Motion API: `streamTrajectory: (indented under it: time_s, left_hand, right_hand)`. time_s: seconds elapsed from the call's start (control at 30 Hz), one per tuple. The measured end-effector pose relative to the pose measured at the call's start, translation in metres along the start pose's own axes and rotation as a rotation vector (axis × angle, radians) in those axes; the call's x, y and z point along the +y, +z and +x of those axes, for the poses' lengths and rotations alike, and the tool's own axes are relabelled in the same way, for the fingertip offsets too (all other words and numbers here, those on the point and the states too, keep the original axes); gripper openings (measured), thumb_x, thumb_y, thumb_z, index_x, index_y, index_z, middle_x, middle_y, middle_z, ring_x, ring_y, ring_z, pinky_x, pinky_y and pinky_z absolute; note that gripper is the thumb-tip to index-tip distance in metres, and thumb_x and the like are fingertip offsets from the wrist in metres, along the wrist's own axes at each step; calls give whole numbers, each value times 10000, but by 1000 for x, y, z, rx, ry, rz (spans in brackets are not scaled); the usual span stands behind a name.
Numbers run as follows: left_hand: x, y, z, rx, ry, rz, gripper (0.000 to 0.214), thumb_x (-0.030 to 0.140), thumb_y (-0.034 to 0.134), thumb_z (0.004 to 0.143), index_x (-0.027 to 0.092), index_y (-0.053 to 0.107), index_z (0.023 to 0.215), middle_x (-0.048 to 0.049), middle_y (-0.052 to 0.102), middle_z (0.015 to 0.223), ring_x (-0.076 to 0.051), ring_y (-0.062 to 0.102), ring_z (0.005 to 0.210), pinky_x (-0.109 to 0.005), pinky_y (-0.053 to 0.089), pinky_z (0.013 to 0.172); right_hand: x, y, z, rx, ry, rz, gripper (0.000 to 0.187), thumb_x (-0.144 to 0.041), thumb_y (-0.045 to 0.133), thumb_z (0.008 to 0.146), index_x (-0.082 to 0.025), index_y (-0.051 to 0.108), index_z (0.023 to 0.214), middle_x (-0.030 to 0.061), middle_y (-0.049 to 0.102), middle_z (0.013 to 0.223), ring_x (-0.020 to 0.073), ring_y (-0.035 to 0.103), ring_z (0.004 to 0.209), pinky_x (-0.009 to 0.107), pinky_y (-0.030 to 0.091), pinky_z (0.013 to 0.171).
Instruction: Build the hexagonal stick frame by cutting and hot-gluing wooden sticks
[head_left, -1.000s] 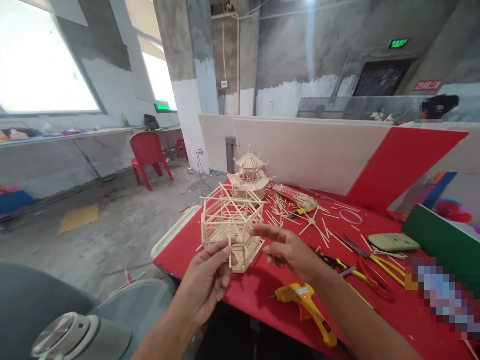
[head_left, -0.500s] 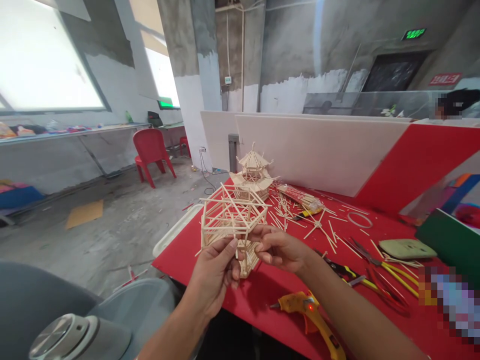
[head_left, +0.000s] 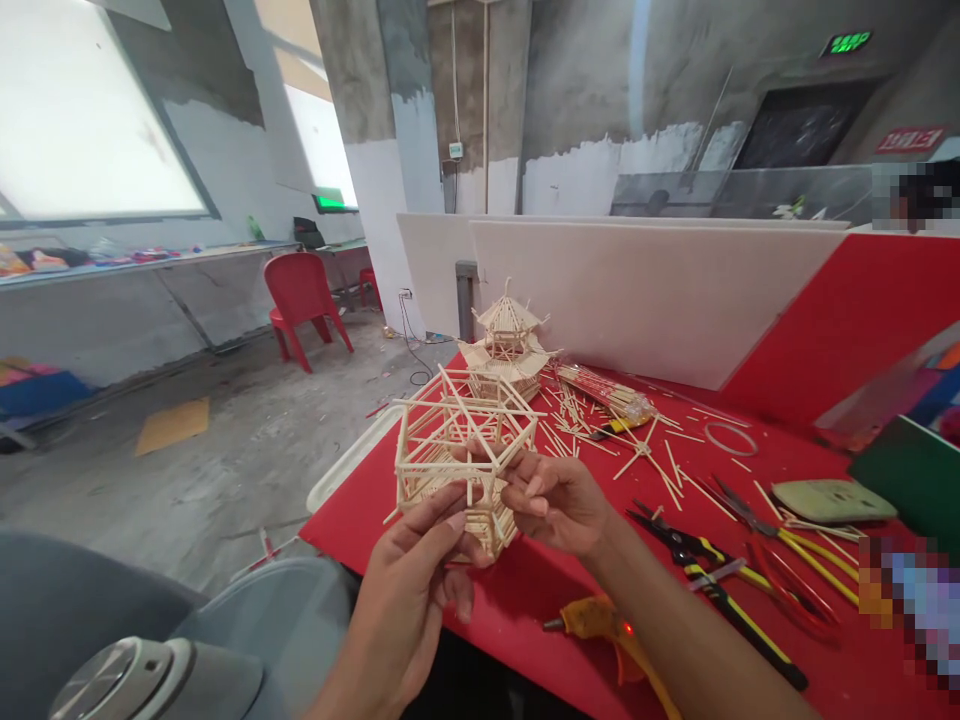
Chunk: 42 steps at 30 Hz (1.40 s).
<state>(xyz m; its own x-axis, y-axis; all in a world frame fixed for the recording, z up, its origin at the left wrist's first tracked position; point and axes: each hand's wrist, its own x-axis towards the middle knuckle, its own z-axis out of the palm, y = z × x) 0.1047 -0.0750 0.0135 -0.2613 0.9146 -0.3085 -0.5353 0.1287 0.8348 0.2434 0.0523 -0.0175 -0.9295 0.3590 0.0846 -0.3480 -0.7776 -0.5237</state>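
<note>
I hold a pale stick-built frame model [head_left: 457, 445], an open hexagonal lattice, above the near left corner of the red table [head_left: 525, 590]. My left hand [head_left: 416, 585] grips its base from below with fingers closed on it. My right hand [head_left: 559, 500] pinches the model's right side, fingers curled against the sticks. A finished stick pagoda [head_left: 508, 345] stands behind it on the table.
Loose sticks [head_left: 645, 455] and a wrapped stick bundle [head_left: 607, 390] lie mid-table. Yellow-handled pliers [head_left: 712, 580], cutters [head_left: 780, 530] and a yellow glue gun [head_left: 607, 630] lie to the right. A white tray [head_left: 349, 465] juts at the table's left edge. A red chair [head_left: 300, 300] stands on the floor.
My right hand went from open beside the model to pinching its right side. Both hands drew the model slightly closer and turned it.
</note>
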Motion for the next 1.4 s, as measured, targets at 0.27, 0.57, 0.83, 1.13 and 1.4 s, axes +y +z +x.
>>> streamTrajectory:
  time_s: [0.27,0.57,0.83,1.13,1.4]
  left_hand:
    - [7,2,-4,52,-28,-110,470,155,706,711,101,602,1166,-37,635,643,-99,523,483,-144,402,322]
    - [10,2,-3,10,-220,-306,529,116,611,698,168,566,1222,-78,686,935,-104,574,524,-154,416,320]
    - [7,-4,6,-133,-227,-360,379,173,601,718,162,612,1097,-83,621,1261,-94,593,532,-141,375,268]
    - [7,-1,15,-203,-216,-449,148,161,567,738,140,609,878,-93,689,1116,-102,597,510,-134,376,263]
    - [8,-1,16,-211,-206,-474,105,160,576,731,155,597,834,-62,696,986,-102,597,520,-125,365,266]
  right_hand:
    - [1,4,1,26,-60,36,633,-59,482,589,-141,568,1211,73,655,969,19,322,471,81,273,355]
    - [4,4,3,54,-89,25,727,-68,506,571,-180,530,1288,14,611,790,40,299,476,98,239,354]
    - [5,5,3,78,-104,-45,776,-84,505,559,-196,507,1327,26,651,850,36,269,452,134,191,350]
    - [9,5,1,76,-139,-152,765,-112,502,585,-264,483,1335,75,636,1217,19,317,453,155,171,362]
    - [14,7,1,128,-160,-139,756,-114,523,563,-255,527,1305,64,667,1120,23,300,427,174,138,347]
